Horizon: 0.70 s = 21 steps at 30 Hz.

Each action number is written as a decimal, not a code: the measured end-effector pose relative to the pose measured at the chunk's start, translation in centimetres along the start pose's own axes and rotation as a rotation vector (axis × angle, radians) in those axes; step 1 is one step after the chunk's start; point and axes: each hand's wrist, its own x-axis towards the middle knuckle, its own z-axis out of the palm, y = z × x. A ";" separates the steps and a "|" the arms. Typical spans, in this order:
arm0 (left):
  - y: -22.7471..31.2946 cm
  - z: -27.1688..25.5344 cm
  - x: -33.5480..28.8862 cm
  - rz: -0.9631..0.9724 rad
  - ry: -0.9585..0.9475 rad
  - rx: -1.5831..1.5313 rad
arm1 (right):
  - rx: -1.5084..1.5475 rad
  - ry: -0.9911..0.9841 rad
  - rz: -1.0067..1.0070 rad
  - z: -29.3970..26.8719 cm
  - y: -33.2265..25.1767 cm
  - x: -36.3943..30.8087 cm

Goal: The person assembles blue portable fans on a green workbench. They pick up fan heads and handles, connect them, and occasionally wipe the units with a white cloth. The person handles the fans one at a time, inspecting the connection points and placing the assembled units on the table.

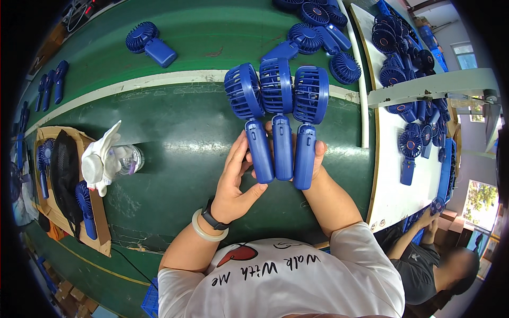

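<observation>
Three blue handheld fans stand side by side between my hands, caged heads away from me and handles toward me. My left hand (233,183) is closed on the left handheld fan (260,151), its thumb near the handle's lower end. The middle handheld fan (282,148) is pressed between the outer two. Around the right handheld fan (305,156) my right hand (319,158) is closed, its fingers mostly hidden behind the handles. All three show their narrow sides, over the green worktable (185,159).
A single fan (154,45) lies on the green belt beyond, with more fans (310,40) piled at its right. At left are a cardboard box (98,212) and a clear jar (131,159) with a white glove. A white table (397,191) holds many fans; a co-worker (419,265) sits beside it.
</observation>
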 end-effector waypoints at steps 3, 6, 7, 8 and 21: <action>-0.5 0.0 -0.1 0.008 0.013 0.030 | -0.077 -0.075 0.002 -1.6 -0.1 0.1; -0.9 -0.1 -0.2 0.016 0.015 0.052 | 0.002 -0.110 0.000 -1.0 0.0 0.4; -0.9 -0.1 -0.2 0.020 0.010 0.054 | 0.038 -0.138 -0.008 -1.0 0.1 0.6; -0.9 0.0 -0.1 0.022 0.021 0.049 | 0.074 -0.166 -0.016 -1.1 0.3 0.8; -1.0 0.0 -0.4 -0.216 0.152 0.056 | -1.241 1.187 -0.373 7.4 -7.6 -17.6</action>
